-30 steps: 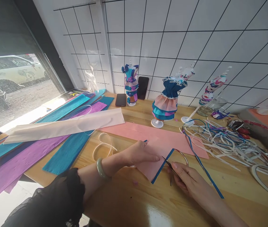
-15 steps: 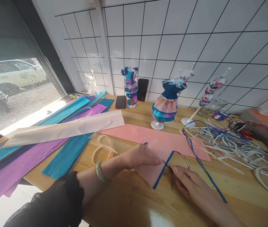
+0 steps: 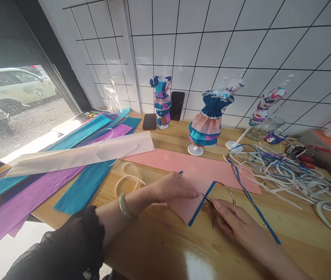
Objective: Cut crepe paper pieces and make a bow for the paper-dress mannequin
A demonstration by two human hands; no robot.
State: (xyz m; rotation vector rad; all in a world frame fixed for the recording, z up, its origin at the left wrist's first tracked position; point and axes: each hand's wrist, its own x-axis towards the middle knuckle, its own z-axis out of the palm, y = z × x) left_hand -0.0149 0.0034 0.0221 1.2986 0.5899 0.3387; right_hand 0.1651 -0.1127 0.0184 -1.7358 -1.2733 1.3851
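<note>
My left hand (image 3: 172,188), with a pale green bangle (image 3: 122,205) on its wrist, pinches a light pink crepe paper piece (image 3: 183,208); its thumb lies on top and the other fingers are mostly hidden. A narrow blue strip (image 3: 199,206) runs along the paper's right edge. My right hand (image 3: 231,219) is closed on scissors (image 3: 212,203), whose dark tips meet the blue-edged side close to my left thumb. One thin handle loop stands out above the right hand. Behind lies a longer pink paper strip (image 3: 212,167).
Teal, purple (image 3: 51,186) and cream strips (image 3: 80,155) spread over the left. Along the tiled wall stand small dress forms, one in a blue and pink ruffled dress (image 3: 205,124), and two phones (image 3: 149,121). Tangled white and blue ribbons (image 3: 273,171) cover the right side.
The view has shifted slightly, so things sit a little higher in it. Both hands keep their hold, and the scissors stay at the blue edge.
</note>
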